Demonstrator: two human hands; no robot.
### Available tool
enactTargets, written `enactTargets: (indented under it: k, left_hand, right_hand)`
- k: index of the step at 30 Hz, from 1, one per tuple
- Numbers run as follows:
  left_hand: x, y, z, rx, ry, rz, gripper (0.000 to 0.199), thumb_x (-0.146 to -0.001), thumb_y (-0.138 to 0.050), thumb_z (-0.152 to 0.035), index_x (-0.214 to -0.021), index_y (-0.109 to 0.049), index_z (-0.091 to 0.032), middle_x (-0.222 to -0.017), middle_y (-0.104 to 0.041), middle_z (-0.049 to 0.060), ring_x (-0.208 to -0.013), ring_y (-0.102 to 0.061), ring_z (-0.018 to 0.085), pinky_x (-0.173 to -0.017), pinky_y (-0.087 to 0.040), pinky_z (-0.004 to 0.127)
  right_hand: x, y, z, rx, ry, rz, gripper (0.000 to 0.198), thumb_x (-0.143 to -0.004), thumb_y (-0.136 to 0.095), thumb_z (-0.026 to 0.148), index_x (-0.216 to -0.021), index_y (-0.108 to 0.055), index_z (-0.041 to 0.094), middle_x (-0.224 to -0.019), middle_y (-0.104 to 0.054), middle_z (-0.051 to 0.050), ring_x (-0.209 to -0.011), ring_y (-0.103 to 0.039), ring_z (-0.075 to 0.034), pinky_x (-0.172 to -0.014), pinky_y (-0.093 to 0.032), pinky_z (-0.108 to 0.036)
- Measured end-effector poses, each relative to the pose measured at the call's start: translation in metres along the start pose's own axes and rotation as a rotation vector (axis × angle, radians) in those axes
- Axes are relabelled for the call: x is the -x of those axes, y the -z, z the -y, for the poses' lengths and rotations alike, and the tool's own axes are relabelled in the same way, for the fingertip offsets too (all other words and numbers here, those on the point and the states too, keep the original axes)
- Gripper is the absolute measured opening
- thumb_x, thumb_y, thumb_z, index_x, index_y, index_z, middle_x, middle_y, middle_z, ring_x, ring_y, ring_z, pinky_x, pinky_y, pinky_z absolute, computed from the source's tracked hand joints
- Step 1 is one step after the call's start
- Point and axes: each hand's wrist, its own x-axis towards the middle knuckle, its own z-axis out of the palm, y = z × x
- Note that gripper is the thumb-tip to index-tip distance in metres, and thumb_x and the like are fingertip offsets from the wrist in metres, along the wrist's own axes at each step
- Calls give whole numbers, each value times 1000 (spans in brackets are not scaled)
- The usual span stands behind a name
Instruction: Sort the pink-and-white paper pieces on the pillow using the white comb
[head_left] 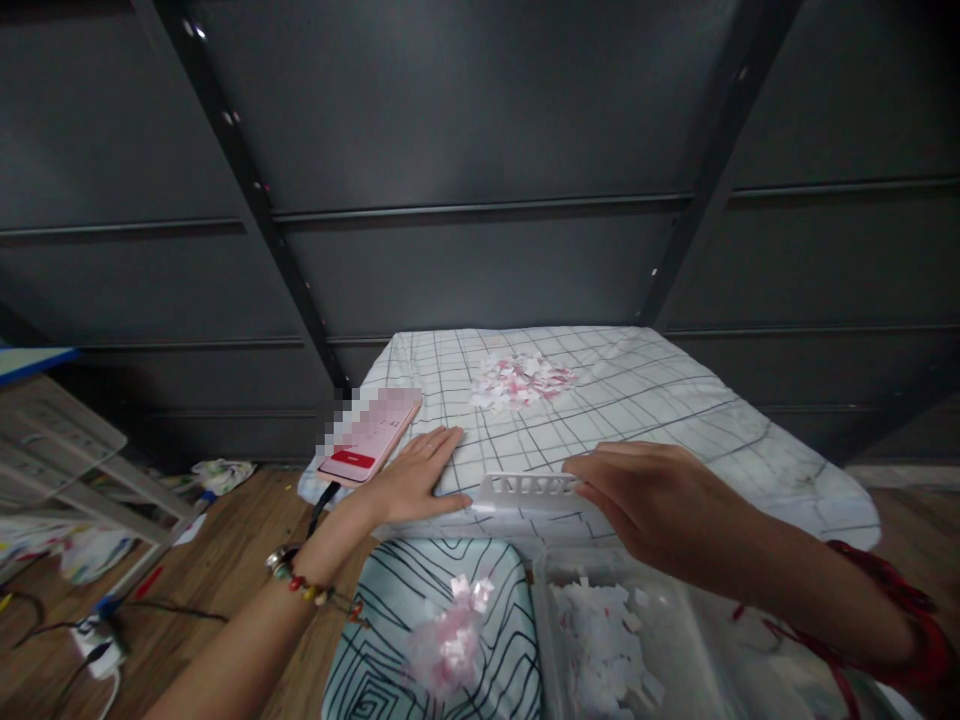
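My right hand (645, 490) is closed on one end of a white plastic strip with a row of slots (525, 487), held at the near edge of the table. What the strip belongs to I cannot make out. My left hand (424, 475) lies flat, fingers spread, on the white checked tablecloth (637, 385), its thumb close to the strip's left end. Farther back on the cloth sits a loose pile of pink and white paper scraps (521, 381). Beside my left hand lies a pink phone (379, 435) with its screen lit.
Below the table edge, a patterned blue-green tray (356, 650) holds a pink shiny bundle (454, 640). To its right, a clear plastic box (686, 650) contains white paper scraps (600, 640). A dark panelled wall (480, 270) stands behind; a power strip (97, 645) lies on the floor.
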Motion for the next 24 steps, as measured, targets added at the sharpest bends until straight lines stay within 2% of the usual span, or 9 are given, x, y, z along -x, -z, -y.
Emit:
enactTargets:
  k: [8, 12, 16, 21, 24]
  left_hand:
    - [2, 4, -4, -14, -24, 16, 90, -79, -46, -66, -144, -15, -11, -148, -23, 19, -134, -24, 35, -107, -23, 47]
    - [5, 3, -15, -38, -48, -74, 93, -74, -54, -66, -143, -19, -16, -146, -29, 16, -133, -26, 35, -106, -25, 49]
    - [3, -7, -31, -73, -15, -150, 97, -68, -61, -62, -142, -21, -14, -142, -35, 18, -131, -29, 35, -105, -26, 51]
    - [1, -13, -38, -61, -6, -191, 90, -72, -62, -51, -141, -21, -10, -138, -40, 20, -128, -35, 32, -104, -31, 47]
    - [1, -11, -37, -32, -33, -248, 86, -75, -59, -49, -142, -19, -13, -137, -42, 19, -126, -38, 32, -102, -34, 47]
  right_hand:
    - [-2, 1, -2, 24, -28, 54, 21, -78, -39, 6, -71, -53, 19, -60, -59, 0, -55, -52, -11, -55, -36, -24]
    - [-2, 1, -5, 7, -26, 35, 21, -79, -39, 7, -70, -53, 19, -60, -59, 0, -54, -52, -11, -55, -36, -23]
    - [-3, 1, -7, 3, -23, 34, 20, -79, -40, 6, -69, -53, 19, -59, -59, 0, -54, -51, -10, -54, -35, -23]
    - [-3, 1, -8, 3, -15, 20, 19, -80, -41, 8, -69, -54, 18, -60, -60, 0, -54, -52, -10, -54, -36, -22]
    - [-3, 3, -10, 16, -18, 6, 20, -81, -42, 10, -69, -54, 18, -60, -60, 0, -54, -53, -11, -53, -37, -23]
